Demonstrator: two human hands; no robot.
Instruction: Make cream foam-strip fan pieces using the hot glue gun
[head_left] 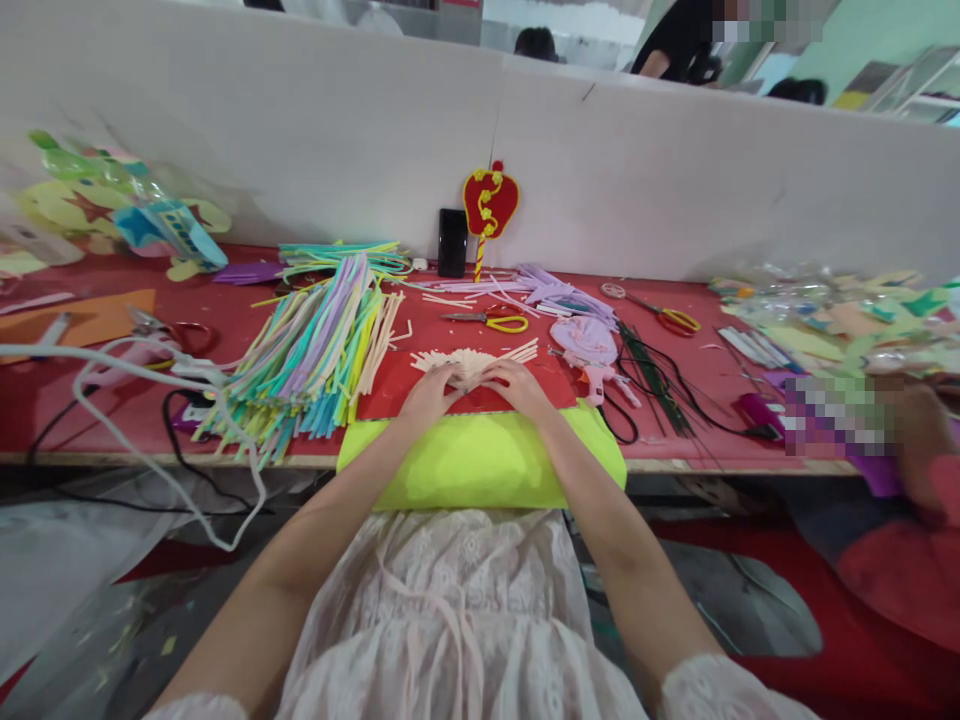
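My left hand (431,393) and my right hand (519,387) meet over a red sheet (384,393) at the table's front edge. Their fingers are closed on a fanned row of cream pipe cleaners (472,360), whose ends stick out beyond the fingertips. A few strands angle off to the right. The exact grip is partly hidden by the fingers. Under the forearms lies a bright yellow cloth or cushion (480,460). Left of the hands is a big bundle of pastel pipe cleaners (300,350). Yellow-handled scissors (504,320) lie just beyond the sheet.
A red fan-shaped ornament (491,205) and a black phone (452,243) stand at the back wall. On the right are a pink glue gun (600,382), dark cords and red-yellow pliers (675,319). White cable (161,460) loops at left. Another person's arm (922,440) is at far right.
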